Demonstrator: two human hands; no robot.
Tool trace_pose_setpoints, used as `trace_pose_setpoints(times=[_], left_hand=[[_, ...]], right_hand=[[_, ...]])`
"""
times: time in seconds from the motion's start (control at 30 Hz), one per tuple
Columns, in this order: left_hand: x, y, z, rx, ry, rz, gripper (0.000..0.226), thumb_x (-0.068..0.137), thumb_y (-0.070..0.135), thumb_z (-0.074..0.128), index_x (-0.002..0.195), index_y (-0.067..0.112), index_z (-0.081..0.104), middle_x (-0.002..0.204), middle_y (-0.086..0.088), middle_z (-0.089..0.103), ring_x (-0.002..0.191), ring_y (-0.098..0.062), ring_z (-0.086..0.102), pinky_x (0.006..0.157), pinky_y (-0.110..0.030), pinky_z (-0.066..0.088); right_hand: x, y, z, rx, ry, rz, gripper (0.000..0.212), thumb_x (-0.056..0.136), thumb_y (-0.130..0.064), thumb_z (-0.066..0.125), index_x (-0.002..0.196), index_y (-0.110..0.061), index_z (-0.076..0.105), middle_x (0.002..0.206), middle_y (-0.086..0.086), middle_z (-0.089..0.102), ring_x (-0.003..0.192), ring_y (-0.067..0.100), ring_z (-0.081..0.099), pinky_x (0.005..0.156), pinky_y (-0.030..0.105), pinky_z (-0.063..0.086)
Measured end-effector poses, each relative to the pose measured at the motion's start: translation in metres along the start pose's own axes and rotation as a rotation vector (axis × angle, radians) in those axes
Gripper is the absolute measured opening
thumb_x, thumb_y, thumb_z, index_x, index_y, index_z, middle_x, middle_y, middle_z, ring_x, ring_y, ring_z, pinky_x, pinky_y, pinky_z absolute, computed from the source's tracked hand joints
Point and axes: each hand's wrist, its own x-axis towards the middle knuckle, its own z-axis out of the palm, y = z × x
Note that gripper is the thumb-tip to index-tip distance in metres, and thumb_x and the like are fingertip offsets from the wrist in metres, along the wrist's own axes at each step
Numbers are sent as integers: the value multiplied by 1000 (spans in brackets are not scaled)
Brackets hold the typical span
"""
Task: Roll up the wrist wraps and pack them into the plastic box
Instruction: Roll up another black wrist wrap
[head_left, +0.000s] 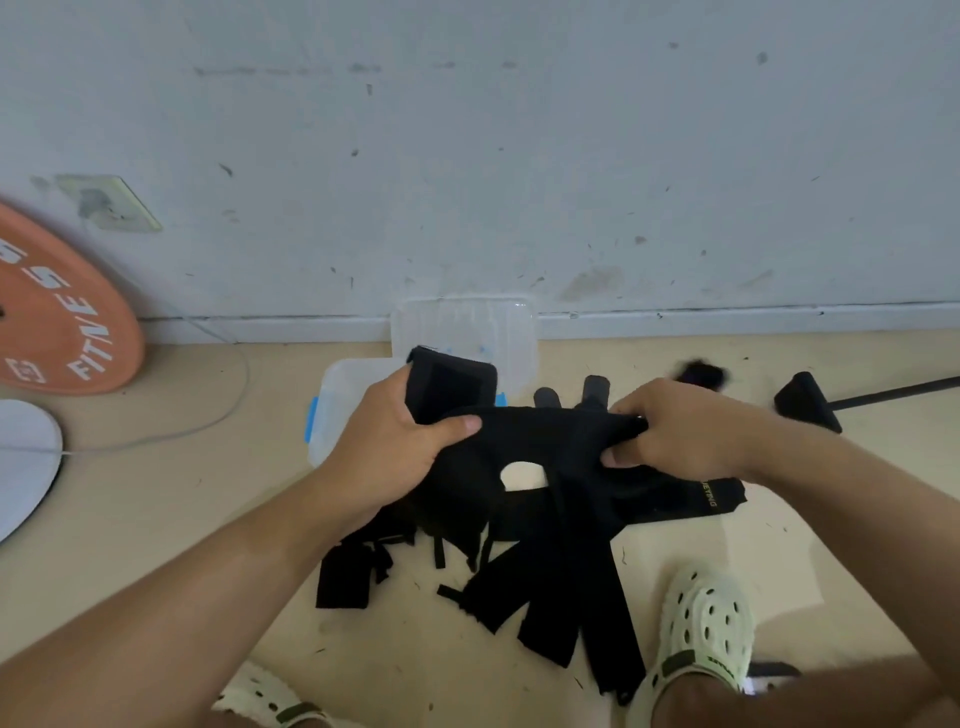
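The task is looking to be near its beginning: the black wrist wraps (524, 519) are lying in a loose, tangled heap on the beige floor (171, 509), with their straps spreading out toward the camera, and none of them is showing as a finished roll. The clear plastic box (332, 410) with blue latches is standing on the floor behind the heap, partly hidden by the left hand, and I cannot tell if anything is already inside it; its clear lid (467, 322) is leaning against the wall behind. So the rolling and the packing are both remaining to do, as far as I can judge. The left hand (395, 441) is gripping one end of a wrap, with the thumb pressing across the fabric and the fingers curling under it. The right hand (680, 431) is pinching the other end, fingers closing tightly on the bunched cloth. The wrap is stretching between both hands above the heap.
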Motion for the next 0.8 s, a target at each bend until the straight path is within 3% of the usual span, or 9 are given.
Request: trace_pose_setpoints(times=[0.13, 0.23, 0.33, 0.47, 0.53, 0.63, 0.73, 0.8], left_hand=[[2, -5, -5, 11, 86, -47, 41, 87, 20, 81, 124, 27, 66, 111, 12, 74, 103, -11, 70, 85, -27, 55], [3, -9, -10, 3, 142, -81, 39, 88, 17, 81, 123, 26, 66, 110, 9, 73, 102, -13, 70, 81, -27, 54], [4, -14, -11, 17, 168, -93, 37, 88, 16, 80, 121, 26, 66, 109, 9, 72, 101, -14, 69, 78, -26, 53], [1, -19, -10, 11, 186, -67, 39, 91, 22, 78, 127, 26, 63, 113, 11, 70, 103, -9, 67, 77, -21, 50], [0, -20, -9, -34, 138, -55, 30, 97, 32, 70, 127, 30, 64, 114, 13, 72, 106, -9, 68, 84, -24, 52], [-3, -18, -6, -86, 140, -35, 27, 110, 37, 45, 130, 34, 63, 118, 15, 71, 112, -7, 66, 99, -29, 51], [-5, -15, -3, -33, 207, 53, 27, 112, 30, 39, 125, 36, 62, 110, 21, 69, 100, 9, 63, 82, -10, 46], [-6, -15, 2, -7, 171, 74, 26, 112, 28, 40, 123, 37, 61, 109, 22, 69, 96, 15, 62, 74, -1, 43]], right_hand=[[-14, 1, -16, 140, -250, -25, 8, 83, -31, 84, 78, -26, 81, 76, -6, 77, 72, 11, 73, 71, 21, 50], [-22, 2, -21, 104, -433, 1, 7, 84, -24, 83, 88, -19, 82, 88, 5, 80, 75, 18, 74, 68, 23, 53], [-23, 5, -24, 40, -391, 56, 14, 84, -26, 79, 90, -13, 80, 90, 11, 79, 79, 28, 75, 75, 31, 55], [-19, 11, -28, 57, -179, 74, 19, 84, -37, 79, 85, -18, 80, 79, 1, 79, 75, 20, 75, 84, 33, 53], [-15, 12, -27, 115, -75, -28, 12, 83, -36, 82, 77, -27, 79, 76, -6, 77, 75, 15, 74, 76, 27, 52], [-19, 4, -26, 44, -78, -172, 24, 82, -33, 84, 62, -37, 72, 62, -17, 67, 60, 3, 63, 62, 19, 45], [-25, -9, -9, -241, -171, -269, 7, 81, -39, 83, 84, -41, 77, 72, -20, 70, 68, -1, 62, 71, 23, 50], [-25, -18, 18, -505, -187, -391, 27, 80, -50, 78, 106, -42, 73, 88, -18, 72, 80, 4, 59, 79, 29, 50]])
